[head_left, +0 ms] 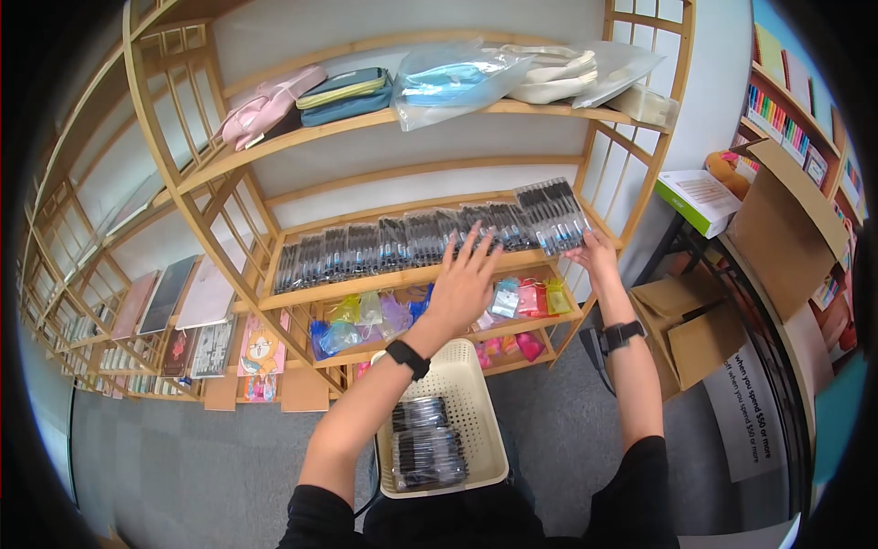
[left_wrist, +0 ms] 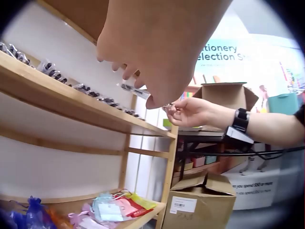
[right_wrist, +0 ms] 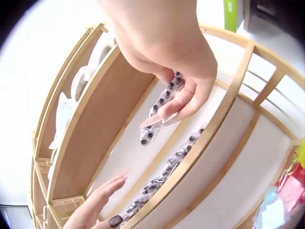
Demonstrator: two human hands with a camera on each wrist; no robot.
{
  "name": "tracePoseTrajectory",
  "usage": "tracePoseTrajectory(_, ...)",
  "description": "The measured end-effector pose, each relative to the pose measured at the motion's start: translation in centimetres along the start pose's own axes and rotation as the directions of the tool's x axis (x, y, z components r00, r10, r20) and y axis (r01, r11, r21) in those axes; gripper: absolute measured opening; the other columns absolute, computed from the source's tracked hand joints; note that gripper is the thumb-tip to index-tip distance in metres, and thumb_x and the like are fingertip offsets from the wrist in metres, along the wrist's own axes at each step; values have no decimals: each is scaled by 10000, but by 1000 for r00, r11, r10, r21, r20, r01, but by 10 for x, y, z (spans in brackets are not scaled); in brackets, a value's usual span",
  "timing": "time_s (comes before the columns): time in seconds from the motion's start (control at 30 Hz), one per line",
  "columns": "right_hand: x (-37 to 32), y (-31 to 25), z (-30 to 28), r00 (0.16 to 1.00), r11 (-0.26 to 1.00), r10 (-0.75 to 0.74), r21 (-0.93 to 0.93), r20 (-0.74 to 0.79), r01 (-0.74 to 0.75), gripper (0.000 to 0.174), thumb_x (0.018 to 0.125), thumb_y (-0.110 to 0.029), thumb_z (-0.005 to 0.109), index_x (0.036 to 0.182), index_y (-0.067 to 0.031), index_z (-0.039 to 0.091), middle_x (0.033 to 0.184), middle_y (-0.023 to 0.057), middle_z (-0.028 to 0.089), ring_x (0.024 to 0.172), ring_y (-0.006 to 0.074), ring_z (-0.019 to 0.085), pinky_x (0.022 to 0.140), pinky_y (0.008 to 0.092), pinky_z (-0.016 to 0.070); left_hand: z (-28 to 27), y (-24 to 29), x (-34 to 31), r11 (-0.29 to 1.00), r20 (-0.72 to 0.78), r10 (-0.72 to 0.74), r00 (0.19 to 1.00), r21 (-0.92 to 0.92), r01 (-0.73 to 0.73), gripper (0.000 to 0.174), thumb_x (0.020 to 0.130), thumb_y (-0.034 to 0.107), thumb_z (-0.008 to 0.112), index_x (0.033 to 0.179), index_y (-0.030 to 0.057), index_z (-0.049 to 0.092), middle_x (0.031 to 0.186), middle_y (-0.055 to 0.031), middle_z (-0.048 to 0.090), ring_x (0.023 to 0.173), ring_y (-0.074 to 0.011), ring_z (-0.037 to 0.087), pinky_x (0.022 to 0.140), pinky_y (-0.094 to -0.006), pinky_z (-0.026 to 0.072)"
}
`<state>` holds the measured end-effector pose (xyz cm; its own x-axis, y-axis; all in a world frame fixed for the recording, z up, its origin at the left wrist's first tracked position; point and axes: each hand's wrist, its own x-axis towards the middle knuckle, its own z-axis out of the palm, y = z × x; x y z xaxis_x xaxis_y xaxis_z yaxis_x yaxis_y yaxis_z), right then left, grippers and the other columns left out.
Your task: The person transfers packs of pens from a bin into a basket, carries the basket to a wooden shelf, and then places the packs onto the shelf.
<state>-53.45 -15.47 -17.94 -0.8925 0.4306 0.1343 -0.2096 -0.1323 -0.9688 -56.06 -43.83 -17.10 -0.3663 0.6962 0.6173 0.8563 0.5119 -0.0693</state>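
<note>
My right hand (head_left: 596, 259) grips the lower right corner of a clear pack of black pens (head_left: 551, 215), raised at the right end of the middle shelf. In the right wrist view, thumb and fingers pinch that pack (right_wrist: 162, 102) with its pen ends showing. Beside it, my left hand (head_left: 462, 288) reaches up with fingers spread, in front of a long row of similar pen packs (head_left: 366, 245) standing along the shelf. Below my arms, a cream basket (head_left: 494, 416) holds more pen packs (head_left: 428, 448).
The wooden shelf's front rail (head_left: 366, 282) runs below the row. Pouches and a clear bag (head_left: 457, 82) lie on the shelf above. Small coloured mesh bags (head_left: 393, 316) fill the tier below. To the right stand an open cardboard box (head_left: 704, 339) and a wooden post (head_left: 654, 183).
</note>
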Motion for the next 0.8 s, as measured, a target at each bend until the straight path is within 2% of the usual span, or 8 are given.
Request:
tracePoseTrajectory(0.23,46,17,11,967,990,28,-125,-252,-61,263,969,-198,472,1044,50,514,759,116,614,602,158,639,541,266,537,29,-27,-1,997,80,-74,994,-20,76,685,788,193,610,1415,139,342,1499,-102,261,1371,-272,267,1130,-504,175)
tracePoseTrajectory(0.33,51,15,15,968,896,5,-428,-249,-115,248,946,-189,503,1019,46,533,741,119,626,580,239,638,552,340,534,28,-27,-3,999,85,-48,995,-7,49,707,776,188,618,1419,131,329,1499,-103,259,1366,-278,276,1130,-506,177)
tracePoseTrajectory(0.4,45,7,20,948,296,-277,-953,-157,-72,330,909,-207,542,1116,51,529,957,190,637,865,344,648,758,438,525,28,-28,-3,999,69,-38,997,-30,40,733,761,184,631,1421,121,321,1499,-106,255,1362,-281,283,1131,-509,173)
tracePoseTrajectory(0.5,17,-8,34,924,-3,-381,-1000,28,29,386,890,-253,551,1212,-42,526,1291,228,480,1190,377,463,1003,502,360,30,-30,-4,999,80,-31,996,-26,33,743,752,172,633,1422,112,317,1498,-112,254,1361,-284,285,1132,-511,167)
tracePoseTrajectory(0.53,16,-2,33,924,0,-380,-1000,23,25,386,890,-253,551,1212,-42,526,1291,228,480,1190,377,463,1003,502,360,30,-30,-4,999,83,-27,996,-27,29,743,752,172,633,1422,112,317,1498,-112,254,1361,-284,285,1132,-511,167)
tracePoseTrajectory(0.6,18,12,32,801,-126,-503,-945,323,302,413,918,-325,499,1282,-129,505,1463,194,280,1325,363,296,1081,515,241,30,-30,-3,999,93,-36,995,-36,39,751,742,155,626,1424,108,313,1497,-118,254,1362,-286,282,1133,-512,160)
tracePoseTrajectory(0.7,21,25,29,812,62,-334,-849,479,526,432,948,-373,425,1329,-175,472,1451,155,331,1327,376,306,1087,537,218,28,-29,-3,998,99,-40,994,-49,45,763,731,134,617,1427,107,306,1496,-119,256,1366,-286,275,1135,-512,154)
tracePoseTrajectory(0.8,29,23,22,831,94,-267,-845,488,527,444,962,-400,376,1355,-205,447,1449,118,358,1334,372,311,1090,511,231,24,-28,-2,997,145,-38,989,-66,48,707,773,136,567,1428,88,305,1489,-143,262,1382,-282,241,1139,-523,121)
